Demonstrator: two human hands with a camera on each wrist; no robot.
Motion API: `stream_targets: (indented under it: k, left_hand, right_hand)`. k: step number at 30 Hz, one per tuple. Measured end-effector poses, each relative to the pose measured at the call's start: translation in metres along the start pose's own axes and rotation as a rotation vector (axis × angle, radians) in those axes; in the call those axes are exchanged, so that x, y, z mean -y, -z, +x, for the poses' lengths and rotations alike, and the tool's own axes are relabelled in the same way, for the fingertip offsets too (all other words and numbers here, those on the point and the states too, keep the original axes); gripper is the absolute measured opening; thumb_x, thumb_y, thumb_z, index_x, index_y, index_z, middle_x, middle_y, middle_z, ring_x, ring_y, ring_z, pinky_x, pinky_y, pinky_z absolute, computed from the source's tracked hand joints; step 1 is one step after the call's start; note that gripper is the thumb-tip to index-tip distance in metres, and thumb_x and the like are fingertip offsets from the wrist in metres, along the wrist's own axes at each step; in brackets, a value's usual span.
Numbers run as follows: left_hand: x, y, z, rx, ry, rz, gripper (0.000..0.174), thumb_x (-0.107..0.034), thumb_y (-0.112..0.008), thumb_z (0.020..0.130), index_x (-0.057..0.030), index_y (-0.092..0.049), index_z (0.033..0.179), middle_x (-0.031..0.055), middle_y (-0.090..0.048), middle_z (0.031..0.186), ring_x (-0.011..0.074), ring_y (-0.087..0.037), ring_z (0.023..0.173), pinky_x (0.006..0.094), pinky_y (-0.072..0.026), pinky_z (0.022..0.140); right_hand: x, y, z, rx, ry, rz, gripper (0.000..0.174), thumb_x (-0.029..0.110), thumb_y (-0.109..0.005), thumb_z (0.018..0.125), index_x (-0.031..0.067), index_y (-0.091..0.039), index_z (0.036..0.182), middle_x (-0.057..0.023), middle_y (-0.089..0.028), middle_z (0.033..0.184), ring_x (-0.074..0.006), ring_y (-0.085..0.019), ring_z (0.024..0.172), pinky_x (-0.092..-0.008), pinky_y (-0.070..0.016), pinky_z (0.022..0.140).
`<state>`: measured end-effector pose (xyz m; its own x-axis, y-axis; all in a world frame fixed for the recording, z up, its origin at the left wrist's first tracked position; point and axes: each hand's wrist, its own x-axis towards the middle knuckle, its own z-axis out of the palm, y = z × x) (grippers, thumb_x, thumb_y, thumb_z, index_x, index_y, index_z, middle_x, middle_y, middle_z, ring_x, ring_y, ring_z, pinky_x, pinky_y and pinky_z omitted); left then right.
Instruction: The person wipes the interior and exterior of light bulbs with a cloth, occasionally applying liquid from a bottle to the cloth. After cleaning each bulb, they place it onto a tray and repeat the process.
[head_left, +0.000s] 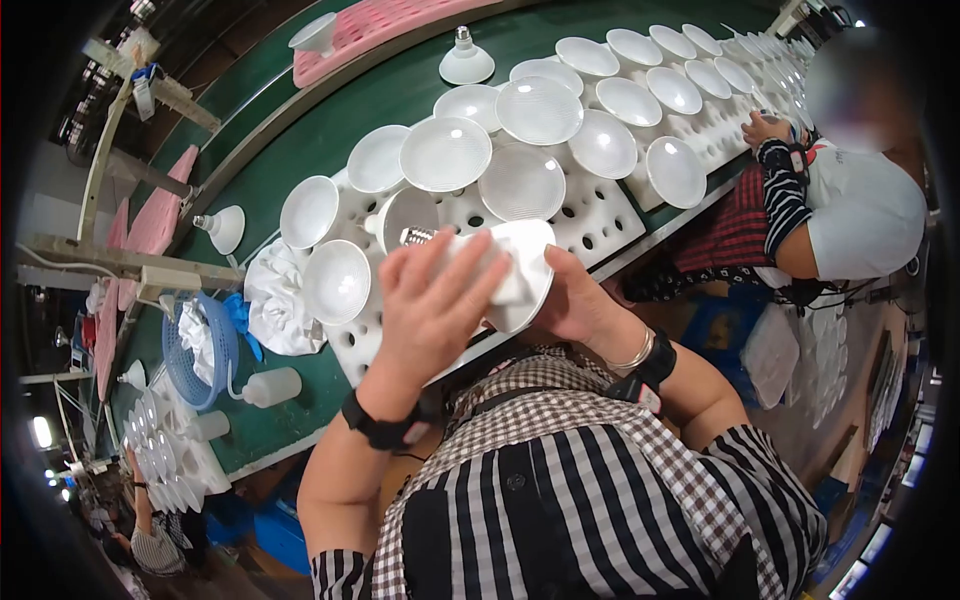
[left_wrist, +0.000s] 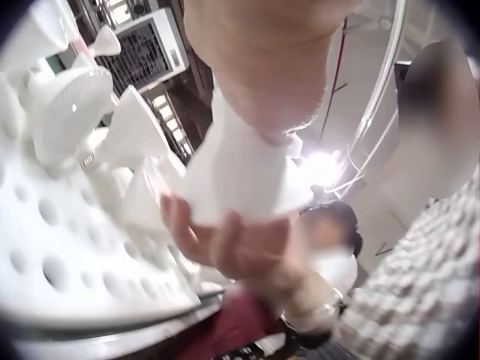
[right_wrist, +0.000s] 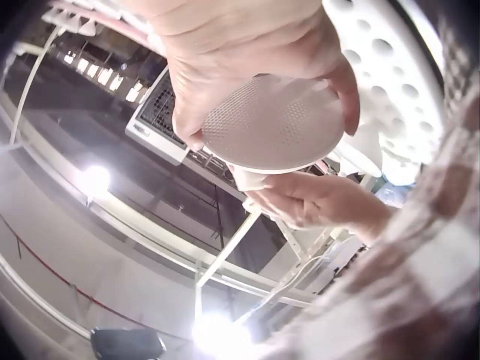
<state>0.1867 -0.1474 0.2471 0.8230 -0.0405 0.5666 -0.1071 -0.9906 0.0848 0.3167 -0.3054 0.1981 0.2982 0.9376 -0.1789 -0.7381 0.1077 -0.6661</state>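
A white reflector bulb [head_left: 535, 268] is between my two hands, tilted with its round face toward my right. My right hand [head_left: 582, 302] grips it by the rim; in the right wrist view its thumb and fingers span the dimpled face [right_wrist: 274, 124]. My left hand [head_left: 435, 300] holds the neck side, fingers laid over it, and covers much of that part. A metal screw base [head_left: 418, 236] shows just above the left fingers. Under the hands, a white tray with holes [head_left: 605, 225] carries several similar bulbs [head_left: 445, 152].
On the green bench [head_left: 275, 395] to the left are a crumpled white cloth [head_left: 285, 300], a blue basket [head_left: 228, 345] and a squeeze bottle [head_left: 272, 387]. Single bulbs stand behind the tray. Another person [head_left: 860, 200] works at the right, beside a further tray of bulbs.
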Motion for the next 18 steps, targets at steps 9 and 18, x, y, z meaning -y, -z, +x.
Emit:
stream_targets:
  k: [9, 18]
  left_hand:
    - [0.033, -0.014, -0.011, -0.145, 0.913, -1.463, 0.034, -0.019, -0.063, 0.093, -0.0011, -0.059, 0.121, 0.0046, -0.062, 0.115, 0.0097, -0.057, 0.093, 0.025, -0.0459, 0.081]
    - [0.023, -0.017, 0.0, -0.125, 1.022, -1.23, 0.026, -0.025, -0.066, 0.091, -0.0005, -0.062, 0.097, 0.0036, -0.062, 0.077, 0.0084, -0.055, 0.062, 0.022, -0.0444, 0.057]
  right_hand:
    - [0.015, 0.002, -0.011, 0.091, -0.419, 0.475, 0.083, 0.075, -0.039, 0.086, 0.0156, -0.036, 0.144, -0.021, -0.049, 0.133, -0.0489, -0.053, 0.113, -0.0662, -0.0465, 0.088]
    - [-0.003, 0.012, -0.01, -0.011, -0.122, 0.004, 0.09, 0.072, -0.043, 0.087, 0.0145, -0.018, 0.151, -0.015, -0.036, 0.146, -0.0348, -0.042, 0.13, -0.0563, -0.0418, 0.1]
